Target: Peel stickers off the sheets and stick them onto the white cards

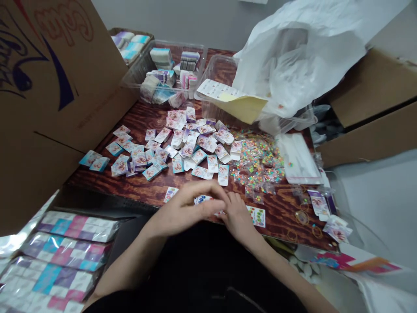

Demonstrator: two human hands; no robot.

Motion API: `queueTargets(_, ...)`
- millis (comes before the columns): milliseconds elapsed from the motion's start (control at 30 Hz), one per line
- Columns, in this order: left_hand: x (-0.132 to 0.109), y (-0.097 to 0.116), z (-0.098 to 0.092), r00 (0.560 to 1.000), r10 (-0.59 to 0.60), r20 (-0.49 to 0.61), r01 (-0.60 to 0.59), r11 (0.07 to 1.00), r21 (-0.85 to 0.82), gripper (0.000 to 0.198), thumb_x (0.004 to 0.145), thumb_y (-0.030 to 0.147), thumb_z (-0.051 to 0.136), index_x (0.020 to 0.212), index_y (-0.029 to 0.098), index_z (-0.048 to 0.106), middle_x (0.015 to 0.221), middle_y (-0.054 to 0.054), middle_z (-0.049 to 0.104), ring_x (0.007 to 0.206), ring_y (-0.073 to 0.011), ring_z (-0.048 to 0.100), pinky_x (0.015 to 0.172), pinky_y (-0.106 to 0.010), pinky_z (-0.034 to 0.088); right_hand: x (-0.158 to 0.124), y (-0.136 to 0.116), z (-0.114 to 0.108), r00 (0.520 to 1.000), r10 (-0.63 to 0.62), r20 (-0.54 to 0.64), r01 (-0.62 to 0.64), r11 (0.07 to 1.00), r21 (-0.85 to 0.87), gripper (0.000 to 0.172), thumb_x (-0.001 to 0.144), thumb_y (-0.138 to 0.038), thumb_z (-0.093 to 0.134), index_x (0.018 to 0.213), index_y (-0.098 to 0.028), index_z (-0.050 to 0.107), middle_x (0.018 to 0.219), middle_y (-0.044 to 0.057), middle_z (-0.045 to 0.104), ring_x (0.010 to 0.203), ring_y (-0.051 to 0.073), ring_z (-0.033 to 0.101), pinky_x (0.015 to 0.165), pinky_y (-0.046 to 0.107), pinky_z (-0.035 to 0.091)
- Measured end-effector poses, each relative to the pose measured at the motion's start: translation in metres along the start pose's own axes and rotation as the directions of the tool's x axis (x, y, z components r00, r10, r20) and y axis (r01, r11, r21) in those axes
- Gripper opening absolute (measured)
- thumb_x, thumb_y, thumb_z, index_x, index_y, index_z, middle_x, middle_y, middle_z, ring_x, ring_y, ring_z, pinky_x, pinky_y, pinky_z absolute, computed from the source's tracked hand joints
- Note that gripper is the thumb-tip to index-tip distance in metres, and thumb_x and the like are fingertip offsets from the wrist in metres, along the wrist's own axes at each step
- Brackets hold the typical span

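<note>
Both hands meet at the table's front edge, fingertips touching. My left hand (pixel 189 206) arches over from the left, its fingers and thumb curled together toward the right. My right hand (pixel 238 216) has bent fingers pressed near the left fingertips; whatever they pinch is hidden. A card with blue ovals (pixel 202 198) shows through the gap between my left thumb and fingers; I cannot tell if it is held. Similar printed cards lie on either side, one with coloured ovals (pixel 170 194) at left and one with green and red shapes (pixel 257 216) at right.
Small printed boxes (pixel 189 145) are scattered mid-table. Clear packets of colourful bits (pixel 260 161) lie to their right, near a stack of plastic bags (pixel 298 158). Clear tubs (pixel 163 91) stand behind. A large carton (pixel 65 108) borders the left; wrapped box packs (pixel 65 261) sit below.
</note>
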State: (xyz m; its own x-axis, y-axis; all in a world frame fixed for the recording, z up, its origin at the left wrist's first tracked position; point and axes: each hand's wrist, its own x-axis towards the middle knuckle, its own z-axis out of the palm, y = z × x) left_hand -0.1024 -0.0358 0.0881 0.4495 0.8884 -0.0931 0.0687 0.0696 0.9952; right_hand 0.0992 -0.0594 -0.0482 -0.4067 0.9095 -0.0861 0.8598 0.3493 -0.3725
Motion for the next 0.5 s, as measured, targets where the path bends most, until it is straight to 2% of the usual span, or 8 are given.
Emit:
queueTargets(67,0.004,-0.034,-0.005,0.994,-0.041,-0.105,0.055,0.989,0.14,0.019,0.085,0.038,0.06,0.086,0.021,0.068,0.087,-0.005,0.067,0.085,-0.0227,0.061,0.083,-0.036,0.049,-0.004,0.0,-0.002,1.0,0.013,0.028,-0.01,0.996,-0.09,0.025,0.079,-0.012,0.065,0.102,-0.017,0.058,0.102,0.011,0.058,0.096,0.029,0.05,0.079,0.039,0.041)
queueTargets(167,0.0,-0.092,-0.002,0.997,-0.023,-0.076,0.052,0.916,0.398,0.013,0.083,0.033,0.063,0.089,0.021,0.065,0.09,-0.005,0.065,0.089,-0.0231,0.057,0.084,-0.036,0.047,-0.008,0.0,-0.004,0.997,0.038,0.069,-0.028,0.989,-0.146,0.023,0.078,-0.014,0.068,0.098,-0.017,0.057,0.1,0.01,0.058,0.094,0.028,0.05,0.08,0.039,0.042)
queueTargets(267,-0.004,-0.132,0.008,0.999,0.012,-0.041,0.016,0.777,0.63,0.018,0.084,0.026,0.063,0.101,0.022,0.062,0.101,-0.006,0.061,0.097,-0.0242,0.054,0.088,-0.038,0.044,-0.008,-0.001,-0.006,0.994,0.064,0.092,-0.052,0.992,-0.119,0.024,0.076,-0.015,0.07,0.095,-0.018,0.056,0.099,0.009,0.059,0.093,0.027,0.051,0.079,0.038,0.043)
queueTargets(400,-0.001,-0.153,0.018,0.997,0.067,-0.041,-0.004,0.569,0.822,0.031,0.084,0.023,0.062,0.115,0.02,0.058,0.107,-0.008,0.057,0.1,-0.0262,0.049,0.087,-0.041,0.043,-0.005,0.001,-0.009,0.993,0.1,0.06,-0.097,0.994,-0.047,0.025,0.073,-0.013,0.071,0.093,-0.018,0.057,0.105,0.011,0.058,0.1,0.027,0.052,0.078,0.034,0.043)
queueTargets(500,0.001,-0.153,0.02,0.994,0.094,-0.061,0.003,0.519,0.855,0.028,0.085,0.022,0.06,0.113,0.019,0.059,0.104,-0.009,0.056,0.098,-0.0265,0.049,0.085,-0.042,0.043,-0.002,0.009,-0.013,0.98,0.164,0.112,-0.174,0.981,0.085,0.02,0.074,-0.01,0.066,0.089,-0.02,0.058,0.094,0.007,0.063,0.091,0.024,0.057,0.072,0.031,0.042)
